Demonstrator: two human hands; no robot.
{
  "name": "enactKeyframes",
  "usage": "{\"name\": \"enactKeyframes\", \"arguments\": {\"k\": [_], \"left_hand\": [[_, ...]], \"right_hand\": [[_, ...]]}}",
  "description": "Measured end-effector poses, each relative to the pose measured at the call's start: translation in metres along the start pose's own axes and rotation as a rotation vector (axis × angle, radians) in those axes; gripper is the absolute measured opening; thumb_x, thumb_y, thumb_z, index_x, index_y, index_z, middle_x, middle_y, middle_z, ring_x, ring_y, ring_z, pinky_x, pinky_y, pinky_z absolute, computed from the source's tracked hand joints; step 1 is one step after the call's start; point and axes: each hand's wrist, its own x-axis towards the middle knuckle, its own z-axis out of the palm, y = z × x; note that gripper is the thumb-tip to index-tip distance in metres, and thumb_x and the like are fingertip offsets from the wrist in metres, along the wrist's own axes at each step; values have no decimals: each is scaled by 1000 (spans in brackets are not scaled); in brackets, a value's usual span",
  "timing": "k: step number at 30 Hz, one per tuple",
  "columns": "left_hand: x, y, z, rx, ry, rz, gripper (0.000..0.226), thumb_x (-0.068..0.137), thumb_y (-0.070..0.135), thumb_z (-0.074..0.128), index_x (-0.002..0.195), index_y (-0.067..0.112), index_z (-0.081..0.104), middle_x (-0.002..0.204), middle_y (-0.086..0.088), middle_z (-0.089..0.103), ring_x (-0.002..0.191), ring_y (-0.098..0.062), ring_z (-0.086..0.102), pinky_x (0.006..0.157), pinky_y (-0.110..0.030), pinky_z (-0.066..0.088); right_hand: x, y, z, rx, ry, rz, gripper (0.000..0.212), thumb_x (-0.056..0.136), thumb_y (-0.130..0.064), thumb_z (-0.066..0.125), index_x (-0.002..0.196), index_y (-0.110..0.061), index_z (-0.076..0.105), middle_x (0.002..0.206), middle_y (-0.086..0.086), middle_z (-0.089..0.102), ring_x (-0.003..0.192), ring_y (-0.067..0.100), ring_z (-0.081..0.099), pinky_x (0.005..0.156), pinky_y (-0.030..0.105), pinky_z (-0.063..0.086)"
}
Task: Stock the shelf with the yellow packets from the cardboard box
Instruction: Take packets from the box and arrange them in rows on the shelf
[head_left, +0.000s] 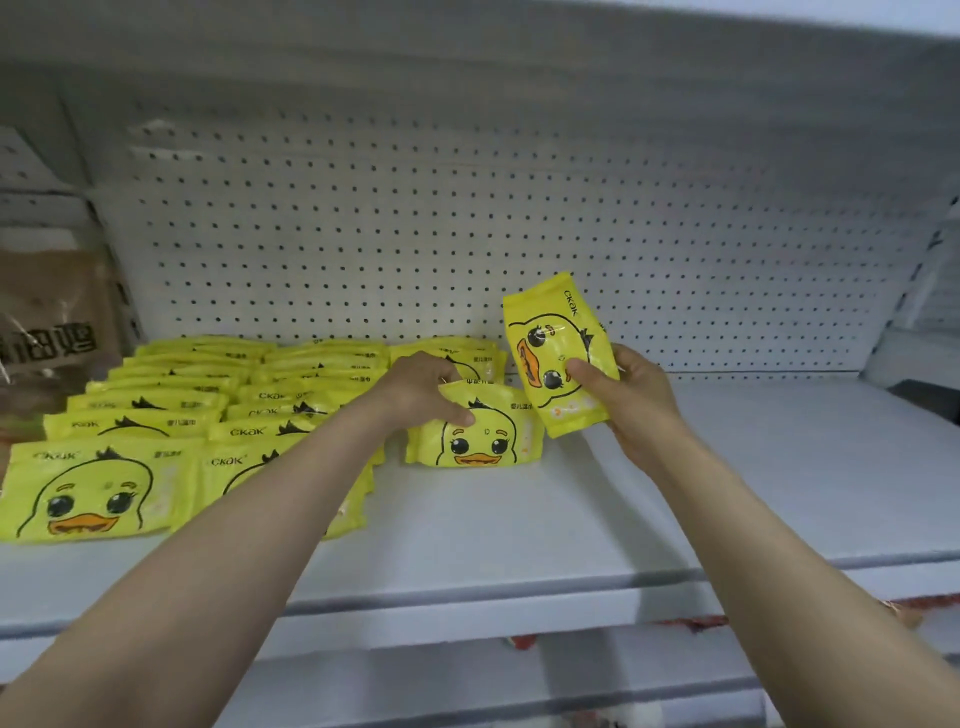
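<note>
Mid-frame, the left hand (426, 387) grips a shelved packet (475, 434), probably straightening its row; the right hand (631, 397) clamps the next packet (561, 353) upright, ready.

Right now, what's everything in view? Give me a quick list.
shelved packets: many, exact count unclear, yellow, overlapping rows on the shelf's left half
front packet: one, yellow, front of the third row, under the left hand
held packet: one, yellow, turned on end above the shelf
shelf: one, white, bare on its right side
pegboard: one, white, behind the shelf
brown bag: one, far left
left hand: grips the front packet
right hand: holds the held packet
</note>
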Motion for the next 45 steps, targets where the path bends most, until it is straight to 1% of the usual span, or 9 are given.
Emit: {"name": "enactKeyframes", "arguments": {"k": [8, 14, 23, 27, 31, 35, 38, 42, 45], "left_hand": [[16, -6, -4, 139, 58, -10, 62, 68, 31, 85, 125, 23, 60, 131, 2, 56, 122, -17, 51, 95, -27, 42], [30, -17, -9, 260, 93, -42, 59, 70, 37, 81, 124, 28, 59, 130, 4, 56, 121, -20, 49, 99, -38, 44], [45, -22, -12, 347, 114, -44, 61, 72, 45, 78, 128, 33, 57, 134, 5, 56, 124, -20, 46, 102, -39, 38], [53, -22, -12, 392, 128, -49, 63, 75, 45, 76, 132, 34, 52, 133, -3, 51, 124, -26, 42, 105, -38, 33], [55, -17, -10, 435, 190, -67, 59, 76, 44, 75, 130, 34, 53, 124, -10, 47, 115, -32, 43, 95, -34, 34], [52, -11, -10, 496, 259, -10, 53, 73, 43, 78, 119, 27, 56, 113, -2, 57, 111, -23, 44, 91, -33, 34], [48, -17, -15, 425, 301, 8, 47, 75, 45, 74, 115, 29, 56, 109, 5, 62, 111, -20, 46, 89, -33, 36], [23, -29, -24, 220, 351, -6, 44, 90, 49, 57, 127, 24, 55, 125, -1, 60, 120, -23, 48, 96, -35, 40], [-10, -33, -20, 235, 309, -61, 54, 95, 55, 45, 139, 25, 47, 141, -3, 50, 132, -24, 39, 104, -37, 36]], "right_hand": [[22, 5, -8, 28, -76, 7, 33, 83, -14, 76, 114, -8, 68, 105, 10, 75, 98, 31, 72, 90, 53, 56], [33, 7, -5, 34, -105, 9, 29, 83, -12, 76, 111, -9, 68, 102, 9, 76, 95, 29, 73, 84, 48, 58], [45, 13, -7, 37, -117, 9, 32, 81, -13, 77, 111, -8, 69, 103, 10, 75, 96, 31, 72, 84, 47, 58], [48, 12, -6, 17, -131, 1, 28, 82, -13, 77, 109, -10, 70, 101, 10, 76, 95, 31, 72, 85, 49, 58], [52, 13, -4, -2, -151, -6, 27, 81, -14, 78, 107, -12, 70, 101, 9, 76, 96, 32, 72, 87, 50, 57], [58, 12, 3, -27, -187, -18, 26, 82, -14, 78, 107, -14, 71, 102, 8, 76, 95, 30, 72, 85, 48, 58], [65, 13, 9, -73, -217, -27, 28, 81, -13, 78, 108, -14, 70, 100, 6, 76, 93, 27, 73, 81, 42, 59], [76, 17, 13, -185, -267, -31, 23, 81, -11, 78, 103, -14, 70, 94, 4, 76, 83, 18, 73, 70, 33, 58], [84, 23, 17, -301, -339, -11, 25, 81, -12, 79, 104, -12, 70, 97, 7, 76, 84, 20, 73, 74, 35, 60]]}}
